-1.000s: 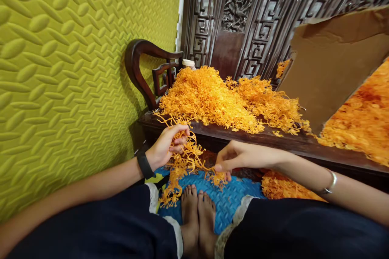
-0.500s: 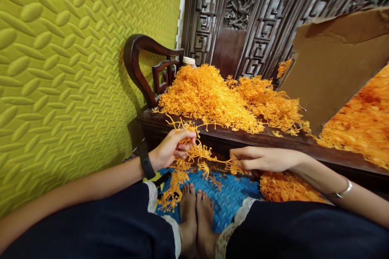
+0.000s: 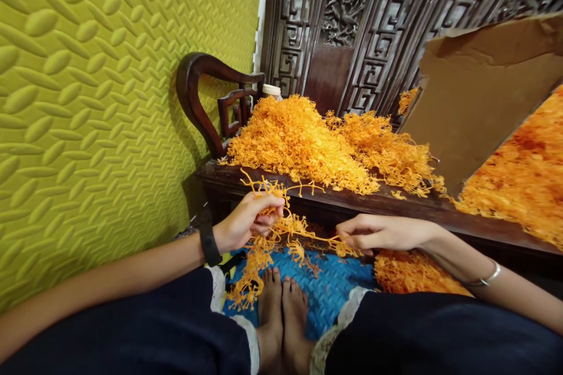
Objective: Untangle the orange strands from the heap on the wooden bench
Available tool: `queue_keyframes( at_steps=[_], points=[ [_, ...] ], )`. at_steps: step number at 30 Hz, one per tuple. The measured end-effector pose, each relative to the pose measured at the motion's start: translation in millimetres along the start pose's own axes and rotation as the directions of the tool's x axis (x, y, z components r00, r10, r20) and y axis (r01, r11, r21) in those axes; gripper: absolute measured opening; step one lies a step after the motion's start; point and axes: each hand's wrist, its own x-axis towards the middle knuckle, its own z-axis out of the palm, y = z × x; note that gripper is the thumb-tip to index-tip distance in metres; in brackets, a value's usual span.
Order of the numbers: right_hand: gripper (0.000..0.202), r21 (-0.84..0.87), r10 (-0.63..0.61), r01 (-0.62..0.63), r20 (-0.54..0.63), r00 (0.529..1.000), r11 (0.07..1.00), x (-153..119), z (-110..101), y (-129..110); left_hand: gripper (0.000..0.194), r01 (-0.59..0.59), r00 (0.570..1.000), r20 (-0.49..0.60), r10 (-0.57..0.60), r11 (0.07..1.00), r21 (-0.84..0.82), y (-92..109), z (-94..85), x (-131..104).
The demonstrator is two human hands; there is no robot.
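A tangled cluster of orange plastic sprigs [image 3: 259,261] hangs from my left hand [image 3: 253,217], whose fingers are closed around its upper part. Thin branching stems stick up above that fist. To the right, my right hand [image 3: 380,232] pinches the end of one orange strand [image 3: 323,237] that stretches across from the cluster. The strand is drawn out nearly level between both hands. My right fingertips are partly hidden behind the hand.
Beyond my hands, a dark carved wooden bench [image 3: 281,179] carries a large heap of orange sprigs [image 3: 294,140]. A cardboard sheet [image 3: 479,94] leans at right, beside another orange pile [image 3: 519,170]. More lies below the bench [image 3: 417,272]. A yellow textured wall [image 3: 109,129] stands left; blue mat [image 3: 338,281] underfoot.
My right hand has shifted very slightly to the right with the strand in it. My left hand keeps its hold on the cluster, and the view has moved a little.
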Motion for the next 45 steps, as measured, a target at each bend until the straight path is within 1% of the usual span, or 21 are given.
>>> queue_keyframes(
  at_steps=[3, 6, 10, 13, 14, 16, 18, 19, 20, 22, 23, 26, 28, 30, 33, 35, 37, 39, 41, 43, 45],
  points=[
    [0.030, 0.024, -0.011, 0.012, -0.009, 1.000, 1.000, 0.3, 0.5, 4.9, 0.024, 0.000, 1.000, 0.018, 0.000, 1.000, 0.011, 1.5, -0.2, -1.6],
    [0.030, 0.035, -0.024, 0.024, -0.003, 1.000, 0.999, 1.9, 1.3, 7.5, 0.024, 0.000, 1.000, 0.009, 0.000, 1.000, 0.026, 2.2, 1.1, -3.6],
    [0.031, 0.050, -0.044, 0.043, 0.019, 0.999, 0.998, 1.3, 0.8, 8.0, 0.025, -0.011, 1.000, -0.010, 0.012, 0.999, 0.046, 1.5, 8.6, -5.6],
    [0.032, -0.020, -0.052, 0.052, 0.008, 0.999, 0.998, -9.1, -2.0, 8.2, 0.027, -0.024, 1.000, -0.016, 0.025, 0.997, 0.073, 2.8, 11.7, -6.2],
    [0.033, -0.067, -0.050, 0.050, -0.008, 0.999, 0.997, -14.8, -3.5, 9.0, 0.028, -0.039, 0.998, -0.044, 0.043, 0.996, 0.077, 3.5, 10.3, -6.0],
    [0.034, -0.135, -0.029, 0.020, -0.066, 0.997, 0.991, -27.7, -7.4, 12.2, 0.028, -0.080, 0.985, -0.148, 0.089, 0.994, 0.069, 4.4, 3.3, -5.0],
    [0.035, -0.119, -0.008, -0.015, -0.184, 0.983, 0.993, -39.1, -12.6, 17.3, 0.028, -0.108, 0.961, -0.253, 0.113, 0.994, 0.034, 3.9, -6.1, -3.3],
    [0.035, -0.094, -0.015, -0.011, -0.272, 0.962, 0.996, -42.9, -15.6, 20.1, 0.028, -0.100, 0.957, -0.272, 0.102, 0.995, 0.020, 3.3, -10.2, -2.3],
    [0.035, -0.076, -0.035, 0.008, -0.367, 0.929, 0.997, -44.9, -18.8, 22.6, 0.027, -0.098, 0.955, -0.279, 0.098, 0.995, 0.015, 2.7, -13.1, -1.4],
    [0.034, -0.093, -0.083, 0.039, -0.535, 0.841, 0.995, -43.3, -25.6, 26.6, 0.027, -0.097, 0.959, -0.267, 0.098, 0.995, 0.019, 1.9, -14.6, 0.2],
    [0.033, -0.118, -0.103, 0.040, -0.592, 0.799, 0.992, -40.0, -29.3, 28.0, 0.027, -0.103, 0.961, -0.257, 0.106, 0.994, 0.026, 1.9, -13.4, 0.7],
    [0.032, -0.204, -0.138, -0.013, -0.704, 0.696, 0.979, -24.4, -44.0, 32.2, 0.027, -0.107, 0.969, -0.222, 0.112, 0.994, 0.032, 2.6, -6.4, 1.5],
    [0.034, -0.280, -0.179, -0.083, -0.787, 0.591, 0.956, -12.9, -58.6, 36.2, 0.026, -0.097, 0.973, -0.208, 0.100, 0.995, 0.026, 2.6, -2.5, 1.8],
    [0.034, -0.323, -0.196, -0.190, -0.850, 0.489, 0.927, -2.5, -76.9, 41.7, 0.026, -0.087, 0.976, -0.198, 0.090, 0.996, 0.024, 2.1, -0.3, 2.2],
    [0.024, -0.265, -0.128, -0.351, -0.922, 0.366, 0.898, 10.2, -105.6, 51.4, 0.027, -0.089, 0.980, -0.178, 0.093, 0.996, 0.031, 1.4, 0.9, 3.3],
    [0.017, -0.204, -0.082, -0.418, -0.953, 0.293, 0.885, 16.9, -120.7, 57.9, 0.027, -0.094, 0.981, -0.166, 0.098, 0.995, 0.031, 1.6, 1.9, 3.8],
    [0.014, -0.163, -0.049, -0.442, -0.965, 0.257, 0.882, 22.4, -130.6, 63.1, 0.027, -0.099, 0.982, -0.158, 0.102, 0.995, 0.026, 2.4, 3.6, 4.0],
    [0.017, -0.126, -0.013, -0.449, -0.969, 0.248, 0.885, 26.7, -135.1, 65.1, 0.027, -0.107, 0.982, -0.154, 0.109, 0.994, 0.021, 3.7, 6.2, 3.7],
    [0.026, -0.105, 0.012, -0.437, -0.966, 0.257, 0.893, 29.9, -134.8, 61.9, 0.026, -0.116, 0.982, -0.149, 0.118, 0.993, 0.021, 5.3, 9.5, 3.0],
    [0.033, -0.101, 0.018, -0.408, -0.960, 0.278, 0.907, 32.8, -129.9, 52.4, 0.025, -0.123, 0.981, -0.146, 0.125, 0.992, 0.021, 6.9, 12.8, 2.2],
    [0.031, -0.109, 0.014, -0.361, -0.946, 0.323, 0.926, 36.0, -119.3, 36.9, 0.025, -0.134, 0.980, -0.150, 0.134, 0.991, 0.013, 8.3, 15.4, 1.6]
  ],
)
